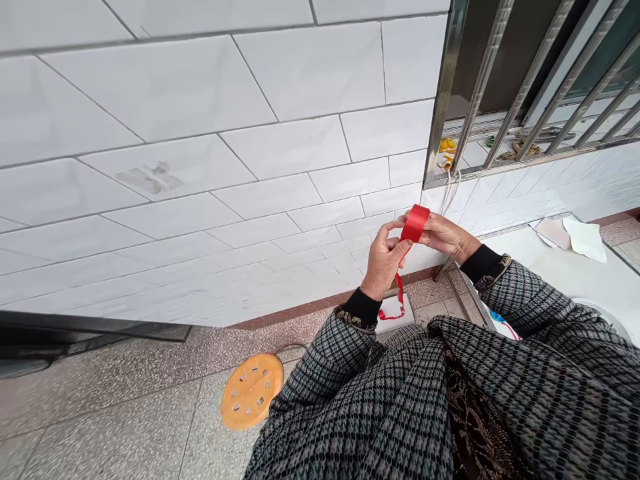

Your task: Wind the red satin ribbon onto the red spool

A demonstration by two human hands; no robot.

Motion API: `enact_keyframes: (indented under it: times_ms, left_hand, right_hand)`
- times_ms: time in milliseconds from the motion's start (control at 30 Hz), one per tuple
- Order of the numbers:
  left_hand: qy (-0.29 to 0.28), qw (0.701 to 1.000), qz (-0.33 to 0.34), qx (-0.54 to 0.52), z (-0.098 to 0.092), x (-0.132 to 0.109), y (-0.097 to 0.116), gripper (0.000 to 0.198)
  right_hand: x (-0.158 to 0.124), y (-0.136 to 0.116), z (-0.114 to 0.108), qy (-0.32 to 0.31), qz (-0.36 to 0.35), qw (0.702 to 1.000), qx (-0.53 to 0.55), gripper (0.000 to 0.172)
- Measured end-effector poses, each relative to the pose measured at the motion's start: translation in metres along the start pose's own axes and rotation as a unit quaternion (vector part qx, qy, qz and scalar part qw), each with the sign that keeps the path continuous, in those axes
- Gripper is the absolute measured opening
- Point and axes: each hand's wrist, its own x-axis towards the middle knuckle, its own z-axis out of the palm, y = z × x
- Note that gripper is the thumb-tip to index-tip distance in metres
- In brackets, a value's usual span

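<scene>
A wide, shiny red ribbon [415, 224] is stretched between my hands in front of the tiled wall. My left hand [382, 264] pinches its lower edge between thumb and fingers. From there a narrow, crinkled red tail [400, 293] hangs down towards a white board low by the wall. My right hand [447, 235] is closed on the ribbon from the other side, and the band covers part of its fingers. Whether the ribbon loops fully around those fingers, I cannot tell.
A barred window [520, 87] is at the upper right, with yellow items [447, 145] on its sill. Papers [585, 238] lie on a white table [540, 273] at my right. An orange round stool [253, 391] stands on the floor. A dark panel [100, 337] is at the left.
</scene>
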Motion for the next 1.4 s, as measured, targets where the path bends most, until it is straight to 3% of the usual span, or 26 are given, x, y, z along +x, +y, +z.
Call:
enact_keyframes:
  times_ms: [133, 300, 400, 500, 567, 633, 700, 867, 1033, 1133, 1400]
  left_hand:
    - [-0.039, 0.999, -0.002, -0.029, -0.003, 0.003, -0.001, 0.075]
    - [-0.066, 0.995, -0.034, -0.069, -0.009, 0.007, 0.003, 0.08]
    - [-0.067, 0.992, -0.049, -0.094, -0.013, 0.006, 0.009, 0.077]
    - [-0.059, 0.991, -0.059, -0.103, -0.018, 0.005, 0.015, 0.07]
    - [-0.046, 0.992, -0.066, -0.096, -0.021, 0.005, 0.017, 0.061]
    - [-0.03, 0.994, -0.07, -0.081, -0.023, 0.006, 0.017, 0.057]
    - [-0.019, 0.995, -0.071, -0.073, -0.023, 0.008, 0.017, 0.055]
    - [0.046, 0.994, -0.023, -0.096, -0.023, 0.009, 0.027, 0.055]
    - [-0.001, 0.994, -0.039, -0.098, -0.029, 0.003, 0.049, 0.052]
    - [-0.002, 0.992, -0.043, -0.117, -0.03, 0.005, 0.055, 0.048]
    - [0.034, 0.988, -0.035, -0.145, -0.035, 0.019, 0.061, 0.045]
  right_hand:
    - [0.001, 0.011, 0.002, 0.03, 0.04, 0.997, 0.061, 0.039]
    - [0.0, 0.021, 0.006, 0.024, 0.092, 0.993, 0.073, 0.04]
    - [-0.001, 0.014, 0.01, 0.006, 0.102, 0.995, 0.012, 0.041]
    - [0.0, -0.005, 0.012, -0.002, 0.024, 0.988, -0.152, 0.052]
    - [0.002, -0.02, 0.011, -0.023, -0.065, 0.952, -0.299, 0.061]
    - [0.004, -0.029, 0.01, -0.088, -0.104, 0.903, -0.406, 0.052]
    - [0.007, -0.031, 0.01, -0.12, -0.119, 0.877, -0.449, 0.041]
    - [0.012, -0.029, 0.009, -0.029, -0.142, 0.854, -0.5, 0.041]
    - [0.016, -0.037, 0.003, 0.051, -0.138, 0.804, -0.576, 0.047]
    - [0.015, -0.038, 0.003, 0.037, -0.109, 0.803, -0.585, 0.049]
    - [0.004, -0.022, 0.015, -0.081, 0.091, 0.836, -0.534, 0.029]
